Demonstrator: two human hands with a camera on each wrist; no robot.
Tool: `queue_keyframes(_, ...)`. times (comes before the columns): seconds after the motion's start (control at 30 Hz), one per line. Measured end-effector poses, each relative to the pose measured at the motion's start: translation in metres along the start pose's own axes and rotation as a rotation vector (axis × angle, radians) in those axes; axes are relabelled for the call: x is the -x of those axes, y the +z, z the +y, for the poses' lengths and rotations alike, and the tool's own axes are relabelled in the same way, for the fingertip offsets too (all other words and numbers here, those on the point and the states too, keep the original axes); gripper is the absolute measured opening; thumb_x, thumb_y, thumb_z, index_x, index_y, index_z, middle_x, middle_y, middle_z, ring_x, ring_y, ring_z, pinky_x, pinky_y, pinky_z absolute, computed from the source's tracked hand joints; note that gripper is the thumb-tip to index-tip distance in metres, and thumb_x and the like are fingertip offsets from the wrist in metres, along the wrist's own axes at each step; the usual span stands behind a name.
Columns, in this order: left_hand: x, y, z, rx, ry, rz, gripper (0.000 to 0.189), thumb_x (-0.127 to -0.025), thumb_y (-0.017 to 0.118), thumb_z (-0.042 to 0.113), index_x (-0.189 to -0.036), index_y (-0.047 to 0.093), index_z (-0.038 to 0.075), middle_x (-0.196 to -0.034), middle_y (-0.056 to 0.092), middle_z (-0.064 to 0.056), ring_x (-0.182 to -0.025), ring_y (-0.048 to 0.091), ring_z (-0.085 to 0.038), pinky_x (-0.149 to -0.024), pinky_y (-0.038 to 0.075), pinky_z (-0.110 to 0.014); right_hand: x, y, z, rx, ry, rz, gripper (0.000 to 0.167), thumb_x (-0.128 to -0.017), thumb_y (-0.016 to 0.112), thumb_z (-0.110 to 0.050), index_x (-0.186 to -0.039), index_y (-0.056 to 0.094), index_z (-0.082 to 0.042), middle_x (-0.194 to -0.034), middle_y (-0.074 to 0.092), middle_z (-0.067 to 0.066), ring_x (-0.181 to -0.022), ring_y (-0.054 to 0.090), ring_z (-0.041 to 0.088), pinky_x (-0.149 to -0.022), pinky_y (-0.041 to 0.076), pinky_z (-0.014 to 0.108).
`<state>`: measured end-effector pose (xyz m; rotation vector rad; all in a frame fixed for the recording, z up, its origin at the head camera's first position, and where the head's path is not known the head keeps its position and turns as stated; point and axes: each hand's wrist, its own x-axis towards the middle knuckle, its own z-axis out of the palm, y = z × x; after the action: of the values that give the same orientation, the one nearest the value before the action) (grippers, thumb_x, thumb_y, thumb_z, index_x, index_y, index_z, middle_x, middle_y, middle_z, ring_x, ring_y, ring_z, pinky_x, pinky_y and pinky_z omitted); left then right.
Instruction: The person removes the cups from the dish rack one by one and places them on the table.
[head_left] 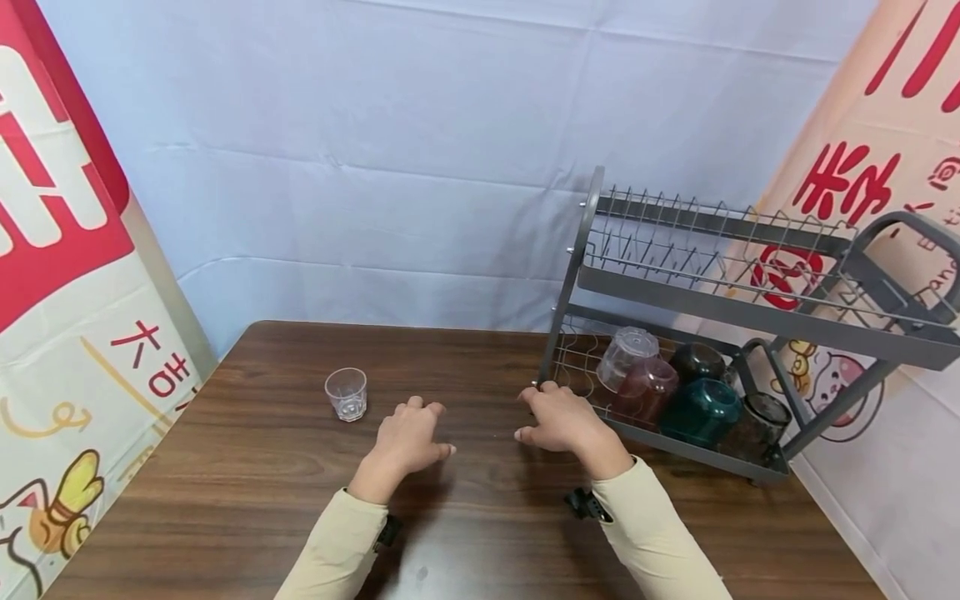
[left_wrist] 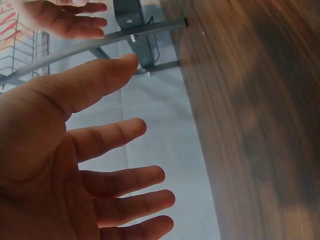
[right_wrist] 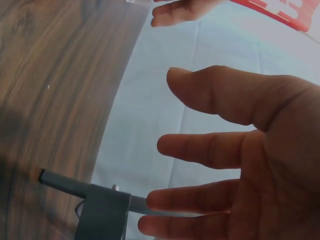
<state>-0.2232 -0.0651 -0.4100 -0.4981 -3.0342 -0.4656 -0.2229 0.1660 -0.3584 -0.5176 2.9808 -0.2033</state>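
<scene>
Over the table, the left hand (head_left: pixel 408 437) is held with fingers spread and nothing in it; the left wrist view shows its bare palm (left_wrist: pixel 35 165). A clear glass (head_left: pixel 347 395) stands upright on the wood just left of that hand. The right hand (head_left: pixel 566 421), also holding nothing, hovers by the left end of a grey two-tier dish rack (head_left: pixel 720 304). In the right wrist view its fingers (right_wrist: pixel 200 150) stretch apart. On the rack's lower tier sit a clear glass (head_left: pixel 627 357), a reddish glass (head_left: pixel 645 387), a teal glass (head_left: pixel 702 412) and dark glasses (head_left: pixel 757 423).
The rack's upper tier (head_left: pixel 697 242) is a wire grid of plate slots. A brown wooden table (head_left: pixel 247 483) spans the front. A pale cloth (head_left: pixel 375 167) hangs behind, with printed banners (head_left: pixel 67 250) at both sides.
</scene>
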Motion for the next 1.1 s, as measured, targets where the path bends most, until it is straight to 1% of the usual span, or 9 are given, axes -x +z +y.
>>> queue_keyframes(0.13,-0.003,0.003,0.005,0.0,0.021,0.007,0.057,-0.075,0.076,0.04,-0.121,0.06,0.01,-0.111,0.053,-0.017,-0.091,0.055,-0.035,-0.065,0.047,-0.046,0.002,-0.002,0.004,-0.005,0.011,0.009,0.051,-0.081,0.071,-0.035,-0.122,0.057,-0.01,-0.111,0.052,0.017,-0.101,0.052,0.037,-0.073,0.044,0.05)
queue_keyframes(0.33,-0.005,0.004,0.013,0.017,0.053,0.008,0.056,-0.076,0.075,0.039,-0.121,0.06,0.01,-0.11,0.053,-0.017,-0.091,0.054,-0.035,-0.065,0.047,-0.045,0.006,-0.006,0.012,-0.019,0.032,0.033,0.05,-0.08,0.072,-0.035,-0.121,0.059,-0.009,-0.113,0.052,0.018,-0.101,0.052,0.039,-0.072,0.044,0.052)
queue_keyframes(0.57,-0.007,0.005,0.023,0.065,0.063,-0.003,0.056,-0.076,0.075,0.038,-0.123,0.059,0.01,-0.109,0.053,-0.015,-0.09,0.054,-0.033,-0.064,0.047,-0.044,0.01,-0.009,0.02,-0.024,0.04,0.05,0.052,-0.079,0.073,-0.033,-0.121,0.059,-0.006,-0.113,0.053,0.02,-0.103,0.051,0.04,-0.076,0.044,0.053)
queue_keyframes(0.73,-0.007,0.007,0.028,0.091,0.058,-0.014,0.056,-0.077,0.075,0.039,-0.123,0.059,0.011,-0.11,0.053,-0.015,-0.09,0.054,-0.032,-0.063,0.047,-0.043,0.01,-0.011,0.025,-0.022,0.039,0.058,0.053,-0.08,0.073,-0.033,-0.122,0.058,-0.005,-0.116,0.052,0.022,-0.105,0.051,0.041,-0.079,0.043,0.054)
queue_keyframes(0.87,-0.008,0.007,0.032,0.1,0.047,-0.021,0.056,-0.077,0.075,0.039,-0.123,0.06,0.012,-0.11,0.053,-0.014,-0.091,0.054,-0.031,-0.063,0.047,-0.042,0.011,-0.015,0.029,-0.03,0.047,0.057,0.055,-0.08,0.072,-0.034,-0.124,0.057,-0.005,-0.118,0.051,0.024,-0.104,0.052,0.042,-0.078,0.044,0.056)
queue_keyframes(1.0,-0.01,0.007,0.038,0.113,0.054,-0.024,0.055,-0.077,0.074,0.04,-0.123,0.06,0.013,-0.112,0.053,-0.013,-0.095,0.054,-0.031,-0.066,0.047,-0.043,0.013,-0.019,0.035,-0.039,0.064,0.06,0.055,-0.08,0.072,-0.034,-0.124,0.056,-0.005,-0.118,0.05,0.025,-0.102,0.052,0.041,-0.075,0.044,0.057)
queue_keyframes(1.1,-0.012,0.008,0.042,0.113,0.063,-0.034,0.054,-0.078,0.073,0.041,-0.123,0.06,0.014,-0.112,0.053,-0.012,-0.095,0.053,-0.031,-0.066,0.046,-0.042,0.014,-0.022,0.038,-0.048,0.068,0.058,0.056,-0.08,0.072,-0.034,-0.124,0.056,-0.004,-0.118,0.05,0.026,-0.102,0.052,0.042,-0.074,0.045,0.057)
